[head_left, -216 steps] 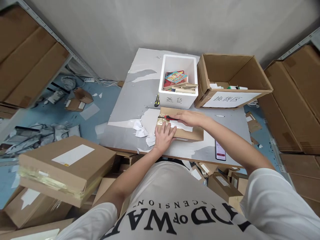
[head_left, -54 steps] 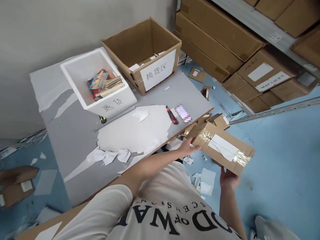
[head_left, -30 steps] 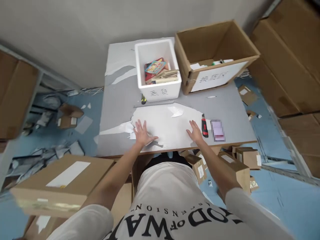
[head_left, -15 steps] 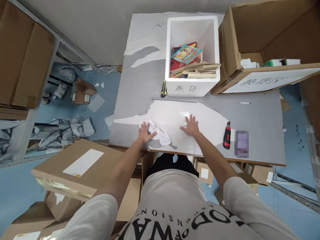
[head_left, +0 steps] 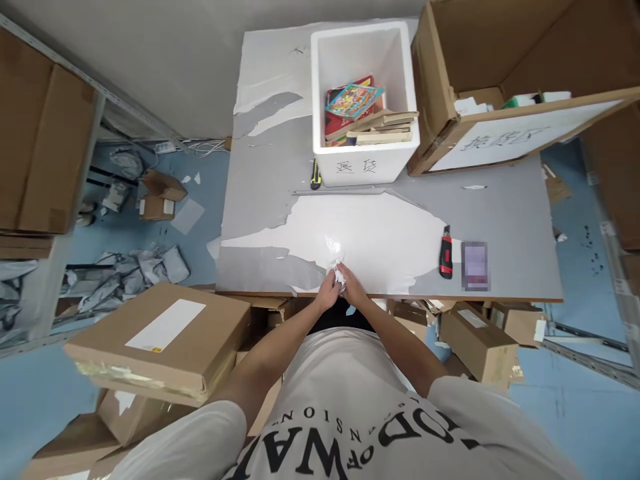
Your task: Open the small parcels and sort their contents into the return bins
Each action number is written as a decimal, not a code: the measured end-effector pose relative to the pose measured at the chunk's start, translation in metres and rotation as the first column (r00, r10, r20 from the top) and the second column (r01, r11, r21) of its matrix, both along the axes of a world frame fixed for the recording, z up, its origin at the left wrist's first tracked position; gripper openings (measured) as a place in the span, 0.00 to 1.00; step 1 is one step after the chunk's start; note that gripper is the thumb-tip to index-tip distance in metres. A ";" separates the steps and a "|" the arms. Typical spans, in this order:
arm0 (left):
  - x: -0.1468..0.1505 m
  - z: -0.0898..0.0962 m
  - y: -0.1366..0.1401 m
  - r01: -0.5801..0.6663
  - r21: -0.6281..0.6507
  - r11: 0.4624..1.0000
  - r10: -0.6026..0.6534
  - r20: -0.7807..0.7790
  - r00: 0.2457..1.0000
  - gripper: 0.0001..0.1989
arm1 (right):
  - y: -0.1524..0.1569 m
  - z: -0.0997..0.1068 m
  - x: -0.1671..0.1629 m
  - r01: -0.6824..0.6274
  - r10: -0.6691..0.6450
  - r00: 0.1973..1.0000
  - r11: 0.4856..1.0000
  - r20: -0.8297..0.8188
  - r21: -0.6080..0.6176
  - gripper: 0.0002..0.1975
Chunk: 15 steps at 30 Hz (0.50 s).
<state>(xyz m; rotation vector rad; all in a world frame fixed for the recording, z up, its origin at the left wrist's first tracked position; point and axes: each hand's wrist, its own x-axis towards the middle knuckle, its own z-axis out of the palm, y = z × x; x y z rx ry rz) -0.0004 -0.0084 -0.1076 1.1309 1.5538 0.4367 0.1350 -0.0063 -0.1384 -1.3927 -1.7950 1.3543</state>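
Observation:
Crumpled white paper (head_left: pixel 340 275) is bunched between my two hands at the front edge of the table (head_left: pixel 265 200). My left hand (head_left: pixel 328 291) closes on it from the left. From the other side my right hand (head_left: pixel 353 287) presses its fingers round the same paper. Under and beyond the hands spreads a white patch (head_left: pixel 370 227) where the grey table covering is torn away, with ragged edges. A red and black utility knife (head_left: pixel 446 253) lies to the right of my hands. Farther back, a yellow and black cutter (head_left: pixel 315 175) rests beside a white foam box.
The foam box (head_left: pixel 367 160) holds several books (head_left: pixel 355 103). Right of it stands a large open carton (head_left: pixel 443 100). A blurred purple item (head_left: pixel 475 265) lies near the table's right end. Closed cardboard boxes (head_left: pixel 160 340) are stacked at front left, with a shelf (head_left: pixel 75 220) beyond.
Both hands have come together at the table's front edge. The torn paper pieces that lay spread under my left hand are now crumpled between them. The view has shifted slightly.

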 end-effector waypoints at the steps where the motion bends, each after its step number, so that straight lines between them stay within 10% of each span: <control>1: 0.011 -0.001 -0.003 -0.048 -0.035 0.998 0.050 0.060 0.997 0.26 | -0.005 0.001 0.005 0.064 -0.064 0.997 0.998 -0.032 -0.019 0.34; 8: 0.060 0.004 -0.001 -0.198 -0.078 0.977 0.206 0.123 0.971 0.36 | -0.019 0.011 0.028 0.316 -0.322 0.943 0.946 -0.084 -0.076 0.28; 15: 0.051 0.025 0.024 -0.175 -0.074 0.982 0.186 0.189 0.964 0.24 | 0.008 0.022 0.031 0.336 -0.340 0.930 0.940 -0.140 -0.052 0.23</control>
